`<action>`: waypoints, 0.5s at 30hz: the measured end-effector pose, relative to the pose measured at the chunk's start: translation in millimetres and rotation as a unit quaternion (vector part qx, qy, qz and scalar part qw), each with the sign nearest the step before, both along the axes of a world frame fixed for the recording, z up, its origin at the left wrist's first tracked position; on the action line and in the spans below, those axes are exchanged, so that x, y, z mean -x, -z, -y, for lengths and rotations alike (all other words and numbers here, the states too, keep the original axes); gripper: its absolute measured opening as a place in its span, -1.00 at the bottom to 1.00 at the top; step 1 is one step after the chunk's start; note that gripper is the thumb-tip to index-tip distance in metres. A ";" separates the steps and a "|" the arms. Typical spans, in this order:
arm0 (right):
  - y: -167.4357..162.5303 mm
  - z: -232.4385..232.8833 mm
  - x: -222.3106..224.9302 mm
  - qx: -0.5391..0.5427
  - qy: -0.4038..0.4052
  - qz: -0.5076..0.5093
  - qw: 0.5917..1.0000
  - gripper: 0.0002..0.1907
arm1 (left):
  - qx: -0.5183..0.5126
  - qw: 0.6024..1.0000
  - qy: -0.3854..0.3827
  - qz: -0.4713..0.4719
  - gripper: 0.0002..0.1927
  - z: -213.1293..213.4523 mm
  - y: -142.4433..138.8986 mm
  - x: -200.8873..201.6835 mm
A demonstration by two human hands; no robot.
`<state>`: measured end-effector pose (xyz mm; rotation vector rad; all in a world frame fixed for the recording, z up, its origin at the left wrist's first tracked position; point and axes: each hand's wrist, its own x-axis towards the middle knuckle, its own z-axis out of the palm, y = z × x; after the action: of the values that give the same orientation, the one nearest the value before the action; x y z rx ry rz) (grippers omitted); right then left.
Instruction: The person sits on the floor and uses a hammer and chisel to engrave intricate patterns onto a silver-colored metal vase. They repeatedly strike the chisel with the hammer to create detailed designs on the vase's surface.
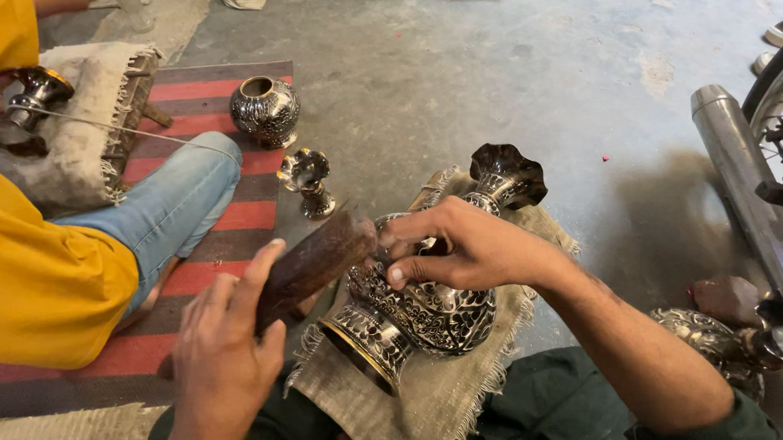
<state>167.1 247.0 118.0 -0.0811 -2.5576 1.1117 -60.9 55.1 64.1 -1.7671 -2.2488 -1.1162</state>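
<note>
An engraved metal vase (438, 315) with a flared dark mouth lies on its side on a burlap cloth (427, 406) over my lap. My right hand (455, 247) rests on the vase's upper body, its fingers pinched around a small tool I cannot make out. My left hand (224, 353) grips a brown wooden mallet (310, 265), whose head is close to the right hand's fingertips.
A person in a yellow top and jeans (27, 261) sits at the left on a red striped mat (221, 216). A round engraved pot (265, 110) and a small metal stand (308, 180) rest there. A motorbike exhaust and wheel (765, 168) are at the right, with more metalware (713, 338) beside it.
</note>
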 end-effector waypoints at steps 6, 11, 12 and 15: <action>-1.5 0.7 0.1 0.003 -0.002 0.002 1.000 -0.77 | 0.066 0.992 -0.009 0.103 -0.11 2.1 -0.5 -2.5; 0.7 -0.6 -5.4 0.041 0.001 0.000 0.999 -0.80 | 0.030 0.999 0.002 0.036 -0.13 6.9 9.0 3.1; 1.1 -1.1 -7.5 0.050 0.001 0.003 0.999 -0.81 | 0.028 0.995 0.004 0.095 -0.15 8.4 13.8 3.3; 0.2 -4.2 -13.8 0.029 -0.021 -0.016 0.999 -0.79 | 0.065 0.971 -0.018 0.228 -0.26 17.8 31.2 -1.8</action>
<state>180.8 251.3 117.8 -0.0253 -2.5100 1.1934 -59.1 37.3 32.9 -1.6363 -2.6465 -1.5339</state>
